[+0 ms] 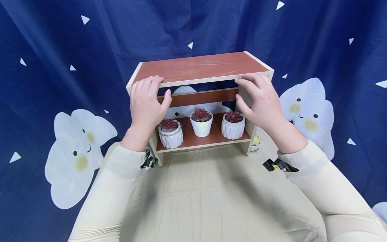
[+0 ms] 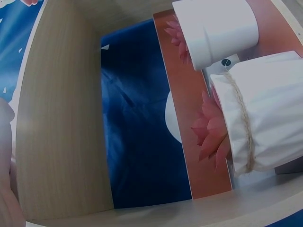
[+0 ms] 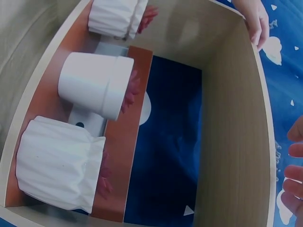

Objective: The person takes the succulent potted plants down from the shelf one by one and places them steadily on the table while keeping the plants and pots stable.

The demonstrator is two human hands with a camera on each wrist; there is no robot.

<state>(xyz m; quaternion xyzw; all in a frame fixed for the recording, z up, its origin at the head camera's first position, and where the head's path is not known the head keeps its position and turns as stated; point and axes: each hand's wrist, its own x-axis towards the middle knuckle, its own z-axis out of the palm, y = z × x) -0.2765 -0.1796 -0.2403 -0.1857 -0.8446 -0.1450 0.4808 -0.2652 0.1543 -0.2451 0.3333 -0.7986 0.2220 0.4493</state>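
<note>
A small two-tier wooden shelf (image 1: 202, 69) with a reddish-brown top stands in front of me. My left hand (image 1: 147, 101) rests at the top's front left corner, fingers over the edge and thumb spread. Near the front right corner is my right hand (image 1: 259, 97), its fingers loosely bent; in the right wrist view its fingertips (image 3: 294, 185) appear apart from the edge. Three potted red succulents sit on the lower board: a ridged white pot with twine (image 2: 265, 113) at left, a smooth white pot (image 1: 201, 128) in the middle, and another ridged white pot (image 1: 233, 129) at right.
A small yellow-green plant (image 1: 256, 141) in a white pot stands beside the shelf's right side panel. Beige cloth (image 1: 205, 195) covers the table. Behind hangs a dark blue curtain (image 1: 157, 30) with white clouds and triangles.
</note>
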